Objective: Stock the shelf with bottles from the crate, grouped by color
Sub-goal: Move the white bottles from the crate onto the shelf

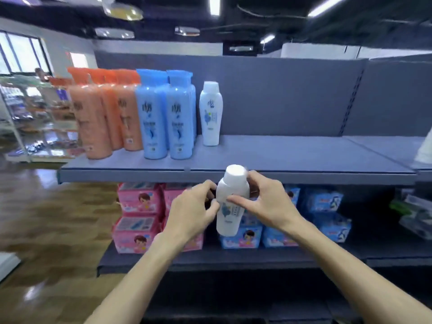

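Note:
I hold a white bottle (230, 202) upright in front of the grey shelf (292, 157), just below its front edge. My left hand (191, 211) grips its left side and my right hand (264, 202) pinches it from the right, index finger across the label. On the shelf stand several orange bottles (102, 113) at the left, then blue bottles (163, 115), then one white bottle (210, 113). The crate is out of sight.
To the right of the white bottle the shelf board runs bare up to a white object (424, 148) at the frame's right edge. Pink packs (138, 216) and blue packs (322, 213) fill the lower shelf. Wooden floor and a glass display lie left.

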Available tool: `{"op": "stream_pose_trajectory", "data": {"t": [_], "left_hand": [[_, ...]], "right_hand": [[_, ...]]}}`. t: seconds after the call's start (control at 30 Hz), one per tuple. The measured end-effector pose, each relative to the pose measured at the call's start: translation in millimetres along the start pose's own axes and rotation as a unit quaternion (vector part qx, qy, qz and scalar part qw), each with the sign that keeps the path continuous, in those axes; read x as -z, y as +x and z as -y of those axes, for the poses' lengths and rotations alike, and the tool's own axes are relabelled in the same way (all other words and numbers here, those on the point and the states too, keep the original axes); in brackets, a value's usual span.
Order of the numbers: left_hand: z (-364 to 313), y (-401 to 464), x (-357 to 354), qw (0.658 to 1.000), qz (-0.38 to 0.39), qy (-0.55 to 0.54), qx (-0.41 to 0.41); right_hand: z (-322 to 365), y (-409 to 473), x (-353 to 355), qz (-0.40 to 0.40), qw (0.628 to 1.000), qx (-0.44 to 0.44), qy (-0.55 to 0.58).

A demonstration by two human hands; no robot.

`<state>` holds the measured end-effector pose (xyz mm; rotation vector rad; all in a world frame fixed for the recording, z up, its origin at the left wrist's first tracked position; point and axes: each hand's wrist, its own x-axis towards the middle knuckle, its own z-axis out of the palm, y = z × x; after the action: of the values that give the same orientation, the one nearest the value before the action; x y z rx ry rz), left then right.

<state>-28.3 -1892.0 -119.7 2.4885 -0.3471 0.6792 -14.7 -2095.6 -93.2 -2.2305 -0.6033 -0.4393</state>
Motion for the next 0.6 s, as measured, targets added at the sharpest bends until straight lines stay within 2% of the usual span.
{"op": "stream_pose_trajectory", "data": {"t": [0.3,0.47,0.6], "left_hand": [[-41.4,87.5,87.0,0.994,-0.093,0.027,-0.047],[-45.2,113.0,101.8,0.993,-0.105,0.054,-0.030],[-37.1,123.7,96.8,0.994,-0.080,0.072,-0.001]], "right_hand": [[76.8,87.0,79.0,-0.056,0.996,0.072,-0.011],[83.6,120.1,84.8,-0.051,0.996,0.071,-0.016],[75.5,137.8,72.9,-0.035,0.997,0.059,-0.025]]}}
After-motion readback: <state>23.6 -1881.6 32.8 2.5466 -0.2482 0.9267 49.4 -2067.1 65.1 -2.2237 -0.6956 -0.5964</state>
